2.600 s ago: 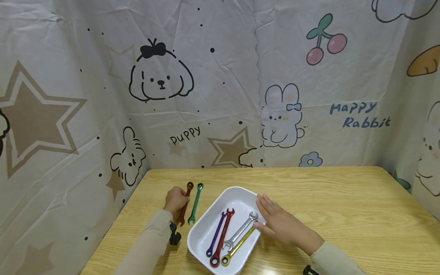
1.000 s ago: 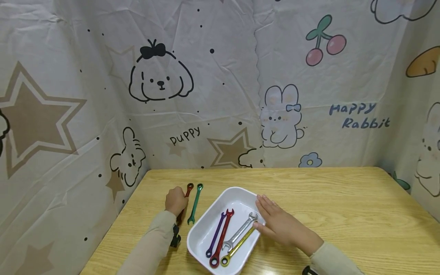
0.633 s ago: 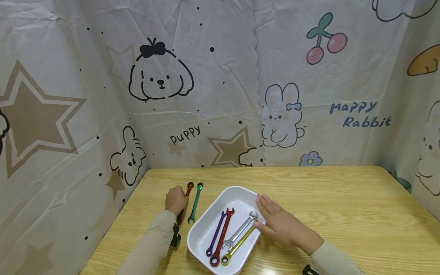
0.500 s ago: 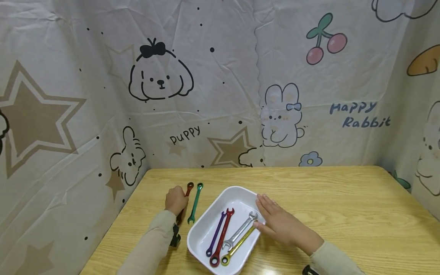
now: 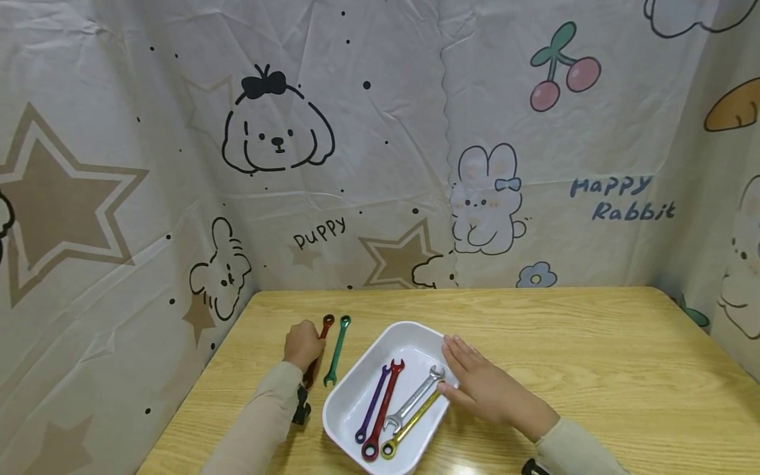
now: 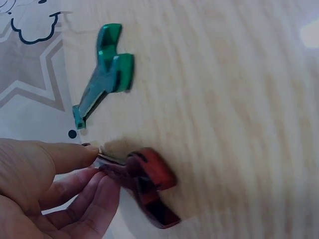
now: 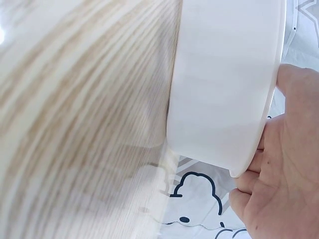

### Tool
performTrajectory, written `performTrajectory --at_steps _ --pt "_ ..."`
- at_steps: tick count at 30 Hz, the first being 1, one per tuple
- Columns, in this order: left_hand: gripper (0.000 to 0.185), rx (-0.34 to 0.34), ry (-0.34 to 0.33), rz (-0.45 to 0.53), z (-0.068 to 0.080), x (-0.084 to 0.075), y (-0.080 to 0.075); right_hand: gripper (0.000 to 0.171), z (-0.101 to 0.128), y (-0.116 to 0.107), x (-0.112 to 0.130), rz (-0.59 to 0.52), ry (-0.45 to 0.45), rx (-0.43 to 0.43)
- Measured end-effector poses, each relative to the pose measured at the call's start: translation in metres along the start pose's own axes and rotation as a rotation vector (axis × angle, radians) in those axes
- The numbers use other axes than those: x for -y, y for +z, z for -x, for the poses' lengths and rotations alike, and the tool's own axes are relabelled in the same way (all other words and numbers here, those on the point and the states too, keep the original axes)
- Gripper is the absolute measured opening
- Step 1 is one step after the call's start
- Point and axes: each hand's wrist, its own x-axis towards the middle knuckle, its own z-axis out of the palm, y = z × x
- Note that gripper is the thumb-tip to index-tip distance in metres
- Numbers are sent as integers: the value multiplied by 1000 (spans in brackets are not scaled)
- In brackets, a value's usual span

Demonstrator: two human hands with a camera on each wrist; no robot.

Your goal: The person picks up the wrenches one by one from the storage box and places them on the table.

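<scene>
My left hand (image 5: 303, 344) is over a dark red combination wrench (image 6: 142, 181) at the table's left, pinching its shaft between thumb and fingers. The wrench's open end points toward me in the head view, partly hidden behind the hand. Just right of it lies a green wrench (image 5: 338, 349), apart from the hand. My right hand (image 5: 489, 389) rests on the right rim of a white tray (image 7: 224, 79), its fingers extended along the edge. Inside the tray lie a purple wrench (image 5: 373, 406), a bright red wrench (image 5: 384, 409), a silver wrench (image 5: 414, 400) and a yellow wrench (image 5: 418, 420).
A light wood-grain table (image 5: 582, 356) carries everything. Behind it and along its sides hangs a pale cloth (image 5: 380, 178) printed with cartoon animals. The tray stands near the front, angled, between the two hands.
Since the oldest frame my left hand has turned knuckles-up over the dark red wrench, covering more of its shaft. In the latest half second it barely shifts. Right hand and tray stay put.
</scene>
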Motion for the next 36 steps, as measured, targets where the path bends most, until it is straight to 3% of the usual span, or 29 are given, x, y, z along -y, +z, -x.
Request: performTrajectory --at_steps 7,12,15,19,25,30,36 --pt "17 74 -49 128 -4 -12 -15 73 0 1 -1 2 -1 4" --pt "21 143 -59 242 -8 -35 -34 73 0 0 0 -10 0 4" --pt "23 158 -32 294 -6 -54 -43 73 0 -1 1 -15 0 5" --pt "24 179 55 349 1 -79 -49 73 0 -1 1 -15 0 8" --pt "22 236 113 398 18 -114 -43 73 0 0 0 -13 0 2" --pt "20 316 191 412 33 -133 -30 73 1 -1 0 -20 1 2" --pt "24 452 160 443 47 -145 -10 73 1 -1 0 -15 0 3"
